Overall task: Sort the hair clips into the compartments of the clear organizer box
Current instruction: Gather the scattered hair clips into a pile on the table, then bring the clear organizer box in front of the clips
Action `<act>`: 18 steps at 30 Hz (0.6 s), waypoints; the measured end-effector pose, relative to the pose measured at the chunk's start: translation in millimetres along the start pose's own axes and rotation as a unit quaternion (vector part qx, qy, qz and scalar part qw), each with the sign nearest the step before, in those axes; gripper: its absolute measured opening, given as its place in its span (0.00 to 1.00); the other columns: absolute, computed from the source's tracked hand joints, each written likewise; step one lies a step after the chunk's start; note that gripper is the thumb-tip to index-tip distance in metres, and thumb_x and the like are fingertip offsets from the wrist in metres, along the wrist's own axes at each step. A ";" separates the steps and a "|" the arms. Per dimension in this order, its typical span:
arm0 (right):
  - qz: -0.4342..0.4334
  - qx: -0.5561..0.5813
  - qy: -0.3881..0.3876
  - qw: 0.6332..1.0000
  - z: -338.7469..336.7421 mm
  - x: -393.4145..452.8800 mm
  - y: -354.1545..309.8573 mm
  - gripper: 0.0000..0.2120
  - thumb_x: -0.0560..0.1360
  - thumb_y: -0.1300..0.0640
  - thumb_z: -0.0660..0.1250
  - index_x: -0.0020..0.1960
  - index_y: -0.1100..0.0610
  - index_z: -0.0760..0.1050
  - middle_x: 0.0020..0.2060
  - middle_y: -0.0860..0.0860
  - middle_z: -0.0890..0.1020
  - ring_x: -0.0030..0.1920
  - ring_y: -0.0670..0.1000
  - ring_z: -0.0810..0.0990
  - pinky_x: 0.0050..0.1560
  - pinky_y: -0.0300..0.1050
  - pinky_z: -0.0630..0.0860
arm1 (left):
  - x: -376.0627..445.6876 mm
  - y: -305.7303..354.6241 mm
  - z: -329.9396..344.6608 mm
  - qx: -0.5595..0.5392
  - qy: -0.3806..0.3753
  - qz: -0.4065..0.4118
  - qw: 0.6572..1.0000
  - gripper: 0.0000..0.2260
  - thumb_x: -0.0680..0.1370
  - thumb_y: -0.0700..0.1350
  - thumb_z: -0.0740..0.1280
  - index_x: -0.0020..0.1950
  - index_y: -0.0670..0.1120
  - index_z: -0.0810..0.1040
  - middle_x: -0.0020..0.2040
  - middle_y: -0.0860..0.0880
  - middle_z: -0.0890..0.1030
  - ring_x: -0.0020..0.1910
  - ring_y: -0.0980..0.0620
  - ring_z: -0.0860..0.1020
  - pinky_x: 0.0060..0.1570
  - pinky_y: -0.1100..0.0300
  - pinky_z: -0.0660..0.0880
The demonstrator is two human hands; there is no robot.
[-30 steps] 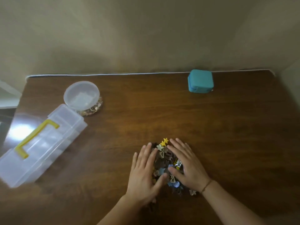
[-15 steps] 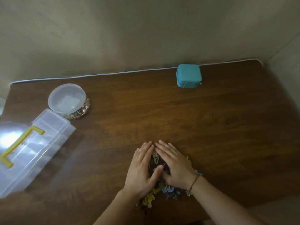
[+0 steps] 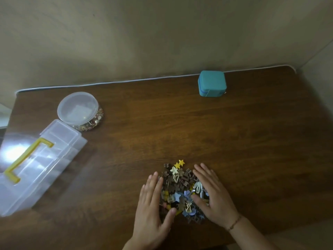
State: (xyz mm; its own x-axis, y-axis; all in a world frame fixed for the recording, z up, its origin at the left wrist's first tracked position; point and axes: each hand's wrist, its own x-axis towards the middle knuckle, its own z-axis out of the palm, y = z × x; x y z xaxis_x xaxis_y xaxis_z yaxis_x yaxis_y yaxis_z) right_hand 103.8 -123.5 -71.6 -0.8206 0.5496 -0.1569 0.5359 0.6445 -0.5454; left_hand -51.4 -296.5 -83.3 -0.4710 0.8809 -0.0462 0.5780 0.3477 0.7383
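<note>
Flanking hair clips (image 3: 180, 188): flat hands (image 3: 153, 204).

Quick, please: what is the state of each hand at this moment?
Left hand: open, flat beside the hair clips, holding nothing.
Right hand: open, resting on the pile's right side, gripping nothing.

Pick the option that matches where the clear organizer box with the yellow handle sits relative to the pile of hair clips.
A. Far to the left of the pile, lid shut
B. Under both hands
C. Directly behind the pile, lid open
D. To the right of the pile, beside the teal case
A: the clear organizer box lies at the table's left edge with its lid closed, well apart from the pile of hair clips between the hands.
</note>
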 end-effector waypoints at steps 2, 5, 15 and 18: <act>0.005 0.004 0.003 1.000 4.5 -0.5 -6.1 0.33 0.78 0.33 0.49 0.77 0.49 0.55 0.77 0.41 0.55 0.78 0.42 0.46 0.77 0.52 0.50 | 1.7 3.8 5.2 0.021 0.008 0.009 1.000 0.34 0.80 0.69 0.52 0.82 0.56 0.49 0.83 0.57 0.49 0.82 0.52 0.49 0.78 0.51 0.47; 0.018 -0.006 0.038 0.999 2.8 4.5 -13.5 0.33 0.78 0.32 0.48 0.76 0.50 0.60 0.77 0.43 0.58 0.78 0.44 0.48 0.77 0.54 0.51 | 5.1 7.1 1.3 0.010 0.033 0.014 0.999 0.34 0.80 0.69 0.51 0.82 0.56 0.50 0.83 0.57 0.49 0.82 0.52 0.48 0.77 0.50 0.47; -0.059 0.075 -0.052 0.994 -2.7 144.4 -169.1 0.27 0.78 0.44 0.61 0.75 0.48 0.62 0.74 0.42 0.64 0.75 0.40 0.55 0.74 0.39 0.55 | 63.3 -35.4 -133.9 0.019 0.423 -0.157 0.892 0.29 0.77 0.54 0.63 0.74 0.42 0.68 0.78 0.42 0.64 0.77 0.40 0.62 0.71 0.35 0.64; -0.044 0.142 -0.083 0.985 11.9 183.8 -223.5 0.26 0.77 0.51 0.67 0.73 0.53 0.67 0.71 0.48 0.70 0.72 0.46 0.66 0.70 0.35 0.59 | 47.8 -65.2 -179.2 0.036 0.514 -0.188 0.836 0.28 0.75 0.52 0.64 0.72 0.40 0.70 0.76 0.37 0.67 0.75 0.37 0.65 0.73 0.43 0.61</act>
State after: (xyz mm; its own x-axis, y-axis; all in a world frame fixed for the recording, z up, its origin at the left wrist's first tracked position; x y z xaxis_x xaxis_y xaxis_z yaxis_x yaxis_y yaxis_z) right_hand -169.2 -172.8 11.6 -0.8949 0.3889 -0.2188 0.4041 0.4984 -0.7670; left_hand -231.0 -334.6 -13.0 -0.9313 -0.0234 0.3636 0.2812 0.5884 0.7581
